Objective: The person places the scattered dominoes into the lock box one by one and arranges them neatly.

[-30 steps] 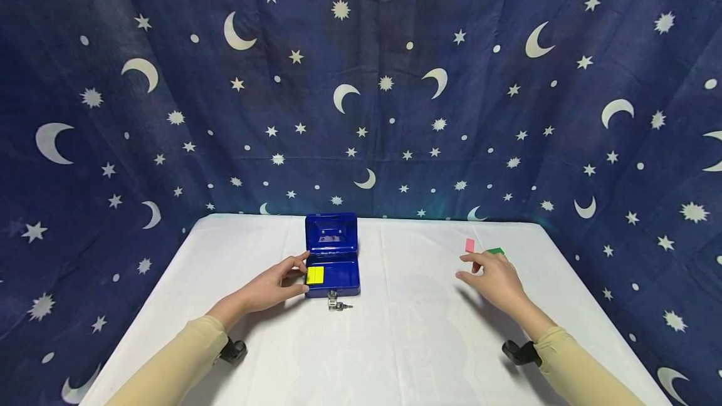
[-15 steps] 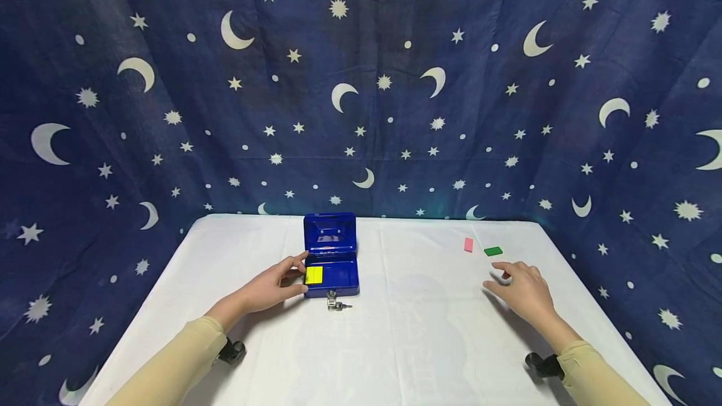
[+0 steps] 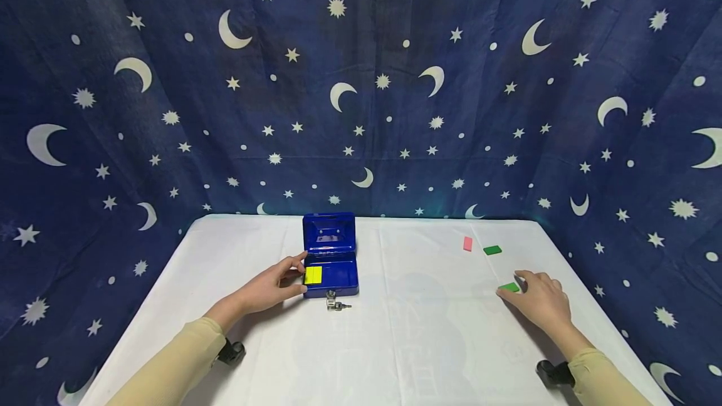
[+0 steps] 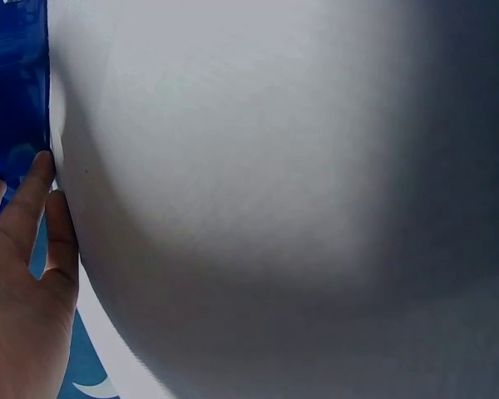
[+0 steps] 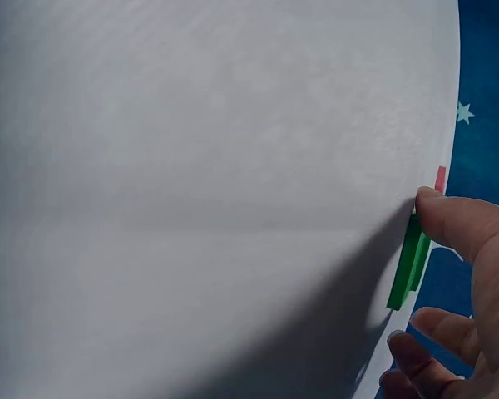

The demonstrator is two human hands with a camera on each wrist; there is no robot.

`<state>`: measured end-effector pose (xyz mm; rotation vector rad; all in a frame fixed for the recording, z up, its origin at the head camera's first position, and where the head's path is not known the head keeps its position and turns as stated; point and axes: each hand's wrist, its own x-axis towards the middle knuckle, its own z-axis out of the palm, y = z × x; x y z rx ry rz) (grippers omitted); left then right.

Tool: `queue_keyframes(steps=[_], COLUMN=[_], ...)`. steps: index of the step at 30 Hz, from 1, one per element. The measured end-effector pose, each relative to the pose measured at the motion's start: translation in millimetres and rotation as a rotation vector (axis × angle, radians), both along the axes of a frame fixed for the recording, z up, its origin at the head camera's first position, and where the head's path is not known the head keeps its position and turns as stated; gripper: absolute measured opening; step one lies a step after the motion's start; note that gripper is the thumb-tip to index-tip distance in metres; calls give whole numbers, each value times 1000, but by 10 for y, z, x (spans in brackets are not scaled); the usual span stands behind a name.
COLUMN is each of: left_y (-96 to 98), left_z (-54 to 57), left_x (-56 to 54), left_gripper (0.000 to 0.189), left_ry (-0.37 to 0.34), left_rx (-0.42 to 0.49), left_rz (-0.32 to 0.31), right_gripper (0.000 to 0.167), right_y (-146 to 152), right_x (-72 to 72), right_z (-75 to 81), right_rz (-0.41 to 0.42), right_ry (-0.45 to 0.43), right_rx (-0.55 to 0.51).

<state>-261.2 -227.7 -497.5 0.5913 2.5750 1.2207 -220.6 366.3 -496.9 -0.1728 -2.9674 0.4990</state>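
A blue cash box (image 3: pixel 331 293) stands with its lid (image 3: pixel 329 234) raised. Yellow tiles (image 3: pixel 313 275) lie side by side at the left inside it, and a lock with keys (image 3: pixel 335 302) hangs at its front. My left hand (image 3: pixel 274 284) rests its thumb and fingertips against the box's left side. At the right, my right hand (image 3: pixel 543 298) has thumb and fingers spread on either side of a green tile (image 3: pixel 509 287). In the right wrist view the thumb is at one end of this green tile (image 5: pixel 403 270), while the fingers stand apart from it.
A pink tile (image 3: pixel 467 244) and another green tile (image 3: pixel 492 250) lie farther back on the white-covered table (image 3: pixel 406 331). Behind the table hangs a dark blue curtain (image 3: pixel 389 111) with moons and stars.
My right hand has moved right and toward me, away from the pink and far green tiles, to the nearer green tile. My left hand has stayed at the box.
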Motion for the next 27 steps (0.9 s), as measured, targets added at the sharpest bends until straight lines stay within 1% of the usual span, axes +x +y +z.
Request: queue_keyframes(steps=[7, 14, 21, 27], left_y=[3, 13, 17, 22], left_z=[4, 5, 2, -2], left_x=[5, 3, -2, -3], left_gripper=[38, 37, 37, 38], left_ry=[-11, -10, -15, -19], left_rx=[4, -3, 3, -4], left_rz=[5, 13, 19, 23], right_gripper=[82, 71, 69, 62], right_y=[54, 68, 55, 21], right_x=[27, 54, 39, 14], right_z=[-43, -58, -90, -131], right_rz=[-22, -21, -43, -9], right_ry=[-25, -11, -24, -20], right_rx=[-46, -108, -152, -180])
